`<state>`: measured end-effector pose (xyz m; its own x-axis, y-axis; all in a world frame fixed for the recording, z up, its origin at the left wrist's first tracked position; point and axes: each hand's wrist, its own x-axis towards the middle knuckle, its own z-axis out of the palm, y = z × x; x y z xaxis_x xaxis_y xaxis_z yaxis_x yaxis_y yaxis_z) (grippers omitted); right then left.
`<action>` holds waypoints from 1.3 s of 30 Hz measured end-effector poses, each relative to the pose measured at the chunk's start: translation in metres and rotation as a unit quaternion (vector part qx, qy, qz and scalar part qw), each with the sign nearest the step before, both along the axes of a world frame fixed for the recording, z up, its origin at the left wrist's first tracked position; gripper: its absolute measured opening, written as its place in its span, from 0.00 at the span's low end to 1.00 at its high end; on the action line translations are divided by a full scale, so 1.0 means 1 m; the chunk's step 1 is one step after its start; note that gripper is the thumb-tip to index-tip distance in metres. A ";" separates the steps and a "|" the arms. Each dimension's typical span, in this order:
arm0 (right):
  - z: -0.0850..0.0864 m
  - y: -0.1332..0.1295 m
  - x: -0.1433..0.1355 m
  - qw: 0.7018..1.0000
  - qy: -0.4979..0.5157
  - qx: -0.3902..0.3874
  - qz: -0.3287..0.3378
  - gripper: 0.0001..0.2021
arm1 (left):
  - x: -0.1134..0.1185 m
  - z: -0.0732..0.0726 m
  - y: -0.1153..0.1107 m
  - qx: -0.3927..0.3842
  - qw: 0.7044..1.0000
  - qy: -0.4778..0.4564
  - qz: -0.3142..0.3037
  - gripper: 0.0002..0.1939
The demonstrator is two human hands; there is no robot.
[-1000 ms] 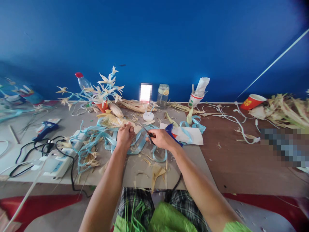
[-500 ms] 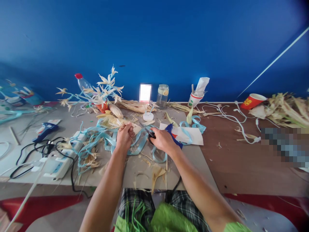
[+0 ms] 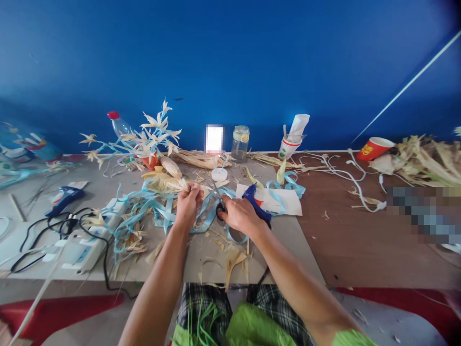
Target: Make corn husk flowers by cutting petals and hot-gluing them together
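Both hands slid a bit toward 12 o'clock: left hand (image 3: 186, 205) pinches a husk piece (image 3: 190, 186), right hand (image 3: 239, 215) grips scissors (image 3: 218, 198) w/ blades near those fingers, so a slip could nick them.

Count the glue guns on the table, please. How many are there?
2. One glue gun lies at the far left, near the black cables. The other glue gun lies on the white paper, just beyond the right hand. Clutter may hide more.
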<state>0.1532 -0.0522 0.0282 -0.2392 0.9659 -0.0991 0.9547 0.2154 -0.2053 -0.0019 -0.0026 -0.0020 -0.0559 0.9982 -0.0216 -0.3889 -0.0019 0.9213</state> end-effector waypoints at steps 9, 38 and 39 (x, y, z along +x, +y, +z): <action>-0.001 -0.003 -0.005 1.000 0.008 -0.026 0.011 0.18 | 0.002 0.001 -0.002 -0.007 0.999 0.022 -0.030 0.14; -0.006 -0.002 -0.011 0.999 0.051 -0.003 0.006 0.17 | 0.006 0.001 -0.003 -0.024 0.999 0.013 -0.037 0.06; -0.007 -0.002 -0.011 0.998 0.056 -0.001 0.007 0.16 | 0.005 0.000 -0.002 -0.022 0.999 0.016 -0.037 0.07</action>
